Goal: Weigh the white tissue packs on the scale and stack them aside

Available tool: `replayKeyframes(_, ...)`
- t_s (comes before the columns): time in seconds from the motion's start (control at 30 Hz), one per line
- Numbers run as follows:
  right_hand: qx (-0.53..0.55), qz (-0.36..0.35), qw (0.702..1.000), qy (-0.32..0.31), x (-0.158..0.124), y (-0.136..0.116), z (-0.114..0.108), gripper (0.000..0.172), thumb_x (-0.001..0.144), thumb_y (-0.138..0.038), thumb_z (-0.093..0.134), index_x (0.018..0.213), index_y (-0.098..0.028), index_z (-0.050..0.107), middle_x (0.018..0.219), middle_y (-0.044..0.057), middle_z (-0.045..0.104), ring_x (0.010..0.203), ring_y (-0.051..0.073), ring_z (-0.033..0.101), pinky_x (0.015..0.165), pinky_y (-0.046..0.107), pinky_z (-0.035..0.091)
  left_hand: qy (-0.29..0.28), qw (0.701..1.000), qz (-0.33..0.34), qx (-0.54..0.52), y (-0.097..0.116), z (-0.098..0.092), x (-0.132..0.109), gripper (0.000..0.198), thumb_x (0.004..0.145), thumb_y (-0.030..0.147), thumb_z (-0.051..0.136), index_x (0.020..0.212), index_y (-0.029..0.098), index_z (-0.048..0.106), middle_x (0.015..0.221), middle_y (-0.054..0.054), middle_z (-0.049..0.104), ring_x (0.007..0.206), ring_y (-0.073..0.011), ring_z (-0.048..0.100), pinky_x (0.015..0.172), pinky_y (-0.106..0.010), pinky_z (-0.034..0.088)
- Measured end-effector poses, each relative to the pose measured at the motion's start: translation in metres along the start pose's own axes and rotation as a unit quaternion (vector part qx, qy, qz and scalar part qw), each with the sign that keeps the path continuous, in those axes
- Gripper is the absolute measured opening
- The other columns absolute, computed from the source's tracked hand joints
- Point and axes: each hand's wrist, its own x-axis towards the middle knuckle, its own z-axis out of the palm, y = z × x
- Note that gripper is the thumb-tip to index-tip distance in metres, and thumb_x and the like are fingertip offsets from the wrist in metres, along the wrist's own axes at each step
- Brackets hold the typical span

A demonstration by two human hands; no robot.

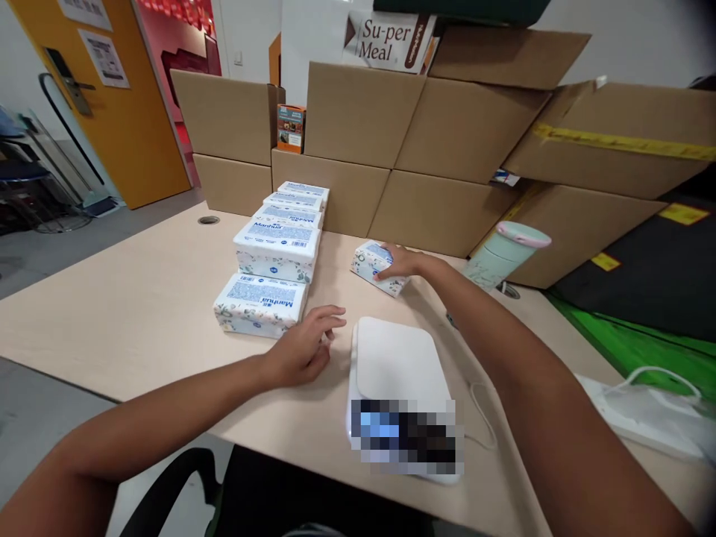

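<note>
Five tissue packs [280,250] are sitting near my left hand [305,347], fingers loosely apart; my right hand [403,261] is pinching another pack [367,263]; cardboard boxes [361,112] are largely hiding their contents.

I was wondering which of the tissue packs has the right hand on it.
The lone tissue pack, set apart with the right hand on it; the other packs form a row to its left.

Office-type workroom doubling as storage: a wood-finish desk [139,306] with a cable grommet [209,220] and a power strip [632,416]; corrugated cartons [358,112] stacked along its rear edge; a yellow door [137,142] bearing a lever-handle lock [68,82] and printed notices [104,58].
</note>
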Motion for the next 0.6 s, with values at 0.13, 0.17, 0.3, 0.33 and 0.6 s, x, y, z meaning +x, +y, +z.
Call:
replayKeyframes(0.13,-0.031,-0.037,0.999,0.01,-0.045,-0.014,-0.009,0.121,0.076,-0.057,0.087,0.174,-0.02,0.026,0.164,0.027,0.053,0.151,0.047,0.052,0.125,0.063,0.039,-0.081,0.992,-0.02,0.09,-0.004,-0.004,0.005,0.045,0.101,0.014,0.047,0.145,0.02,0.054,0.151,-0.019,0.063,0.134,-0.0282,0.069,0.098,-0.041,0.066)
replayKeyframes(0.17,-0.033,-0.049,0.998,0.013,-0.059,-0.016,-0.013,0.12,0.077,-0.054,0.087,0.174,-0.018,0.026,0.164,0.027,0.053,0.15,0.047,0.053,0.123,0.059,0.042,-0.085,0.991,-0.027,0.1,-0.002,-0.004,0.005,0.043,0.102,0.015,0.047,0.144,0.019,0.056,0.151,-0.02,0.064,0.132,-0.0281,0.07,0.098,-0.041,0.066)
replayKeyframes(0.3,-0.007,-0.103,0.992,0.07,-0.123,-0.015,-0.042,0.118,0.077,-0.048,0.088,0.173,-0.018,0.028,0.165,0.025,0.052,0.15,0.046,0.053,0.122,0.056,0.045,-0.076,0.99,-0.06,0.099,0.01,-0.001,0.003,0.034,0.106,0.021,0.046,0.137,0.019,0.059,0.151,-0.02,0.063,0.115,-0.0256,0.075,0.093,-0.042,0.065)
replayKeyframes(0.33,0.009,-0.117,0.99,0.082,-0.141,-0.015,-0.049,0.118,0.076,-0.048,0.088,0.173,-0.019,0.027,0.166,0.023,0.051,0.151,0.046,0.053,0.122,0.056,0.045,-0.057,0.992,-0.081,0.083,0.013,0.002,0.004,0.034,0.106,0.026,0.048,0.138,0.019,0.058,0.156,-0.021,0.059,0.111,-0.0245,0.076,0.092,-0.042,0.065)
replayKeyframes(0.6,0.059,-0.213,0.975,0.019,-0.237,-0.031,-0.043,0.112,0.072,-0.047,0.089,0.17,-0.021,0.041,0.165,0.02,0.056,0.151,0.044,0.055,0.128,0.063,0.042,0.125,0.917,-0.342,-0.165,0.023,0.048,0.059,0.06,0.117,0.055,0.008,0.157,0.024,0.041,0.145,-0.021,0.067,0.127,-0.0266,0.072,0.095,-0.045,0.066)
